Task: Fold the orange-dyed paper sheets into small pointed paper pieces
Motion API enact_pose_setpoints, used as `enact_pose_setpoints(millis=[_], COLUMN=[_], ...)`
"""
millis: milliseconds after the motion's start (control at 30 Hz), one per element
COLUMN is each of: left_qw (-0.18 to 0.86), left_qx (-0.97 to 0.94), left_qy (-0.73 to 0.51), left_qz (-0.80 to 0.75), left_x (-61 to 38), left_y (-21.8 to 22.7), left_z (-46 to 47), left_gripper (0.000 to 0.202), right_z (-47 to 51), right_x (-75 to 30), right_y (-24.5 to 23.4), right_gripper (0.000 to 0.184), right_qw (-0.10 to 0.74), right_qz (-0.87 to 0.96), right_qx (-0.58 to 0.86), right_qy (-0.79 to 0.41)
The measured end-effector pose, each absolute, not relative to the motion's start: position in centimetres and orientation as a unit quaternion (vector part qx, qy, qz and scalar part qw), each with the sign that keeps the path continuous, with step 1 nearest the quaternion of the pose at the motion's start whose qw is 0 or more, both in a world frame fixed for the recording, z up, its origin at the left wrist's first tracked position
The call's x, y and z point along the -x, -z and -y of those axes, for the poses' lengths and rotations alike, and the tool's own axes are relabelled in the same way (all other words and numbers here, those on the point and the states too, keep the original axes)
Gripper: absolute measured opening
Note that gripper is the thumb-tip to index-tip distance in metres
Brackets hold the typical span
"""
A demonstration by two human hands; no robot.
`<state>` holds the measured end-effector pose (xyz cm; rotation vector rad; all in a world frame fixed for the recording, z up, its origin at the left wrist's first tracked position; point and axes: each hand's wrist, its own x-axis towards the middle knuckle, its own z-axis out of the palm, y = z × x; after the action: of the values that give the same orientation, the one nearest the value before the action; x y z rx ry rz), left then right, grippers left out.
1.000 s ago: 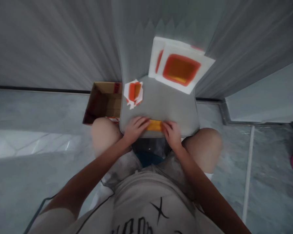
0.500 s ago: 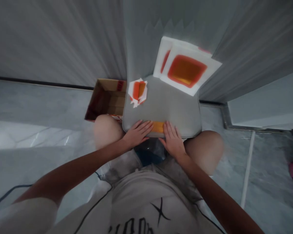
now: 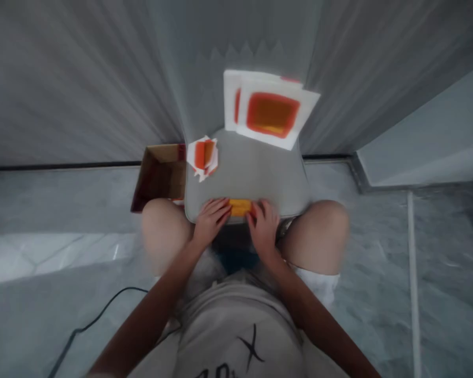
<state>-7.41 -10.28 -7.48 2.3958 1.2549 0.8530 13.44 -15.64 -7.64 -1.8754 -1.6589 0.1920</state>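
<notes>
A small orange-yellow paper piece [image 3: 240, 207] lies at the near edge of a grey seat cushion [image 3: 256, 170] between my knees. My left hand [image 3: 211, 220] rests on its left end with fingers lying flat and together. My right hand [image 3: 263, 226] presses on its right end, fingers stretched forward. Farther back on the left of the seat sits a small pile of folded white-and-orange papers [image 3: 203, 156]. A stack of large white sheets with orange squares [image 3: 270, 110] leans at the back of the seat.
An open brown cardboard box [image 3: 160, 176] stands on the floor left of the seat. A grey corrugated wall rises behind. A black cable [image 3: 90, 328] runs over the marble floor at lower left; a white strip [image 3: 413, 278] lies on the right.
The view has shifted and blurred slightly. Both hands have stayed on the orange piece, drawing a little closer together over it.
</notes>
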Motion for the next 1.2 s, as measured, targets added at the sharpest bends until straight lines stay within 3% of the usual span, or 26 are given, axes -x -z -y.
enact_pose_setpoints(millis=[233,367,533,600,933,1100,1200], left_qw=[0.053,0.084,0.09,0.089,0.136,0.164,0.311], left_qx=[-0.688,-0.671,-0.686,-0.69,-0.675,-0.594,-0.487], left_qy=[-0.364,-0.363,-0.357,-0.362,-0.369,-0.463,-0.514], left_qz=[-0.625,-0.641,-0.627,-0.62,-0.624,-0.637,-0.634], left_x=[5.4,5.4,5.7,5.8,6.0,5.1,3.5], left_y=[8.2,8.4,8.4,8.3,7.7,6.5,5.5], left_z=[12.3,12.4,12.2,12.2,12.3,13.9,16.1], left_gripper=[0.048,0.05,0.047,0.045,0.046,0.047,0.048], right_z=[18.0,19.7,19.6,19.0,19.1,19.2,20.1], right_x=[-12.8,-13.2,-14.4,-14.4,-13.7,-13.7,-13.0], right_y=[6.6,6.1,7.2,7.6,6.8,6.0,5.2], right_gripper=[0.021,0.033,0.048,0.048,0.053,0.056,0.053], right_qw=[0.372,0.444,0.444,0.441,0.472,0.506,0.526], right_qz=[0.554,0.445,0.291,0.281,0.22,0.187,0.154], right_qx=[0.729,0.753,0.689,0.64,0.587,0.571,0.565], right_qy=[-0.151,-0.194,-0.493,-0.563,-0.62,-0.619,-0.617])
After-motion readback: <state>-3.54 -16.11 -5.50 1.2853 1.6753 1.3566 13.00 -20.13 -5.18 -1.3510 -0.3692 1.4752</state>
